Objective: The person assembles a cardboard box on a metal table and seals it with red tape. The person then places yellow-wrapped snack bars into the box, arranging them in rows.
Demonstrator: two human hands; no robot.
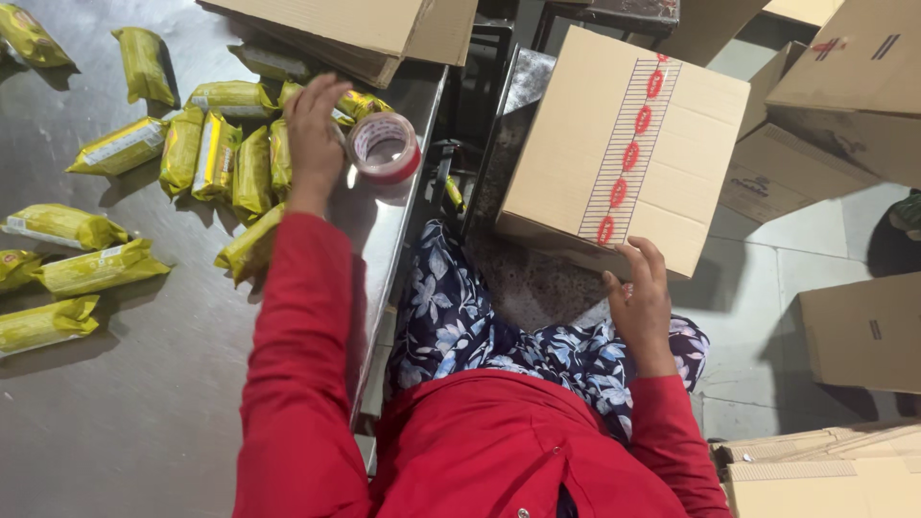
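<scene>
Head view, looking down at a person in red sleeves and a blue floral garment, between a steel table [144, 422] on the left and a cardboard box [624, 153] on the right.

The left hand [315, 134] reaches out over the table, fingers spread and lying flat, touching the side of a tape roll [384, 147]. The hand is open and grips nothing. The roll lies flat near the table's right edge, red and white, with a hollow core.

The right hand [641, 297] rests on the near lower corner of the box, fingers curled over its edge, holding it steady rather than clasping it. The box is shut, sealed along its top by 1 strip of pale tape with red oval marks. It sits tilted on a dark stand beside the table.

Yellow packets [216, 153] lie scattered across the table, several clustered just beyond the left hand, others well apart towards the left edge.

The roll looks light and stiff, easiest taken by its outer rim or through the core. The box looks stiff at its edges and corners, softer across the panels; its weight cannot be told.

More flat and folded cartons [863, 331] lie on the floor to the right.
</scene>
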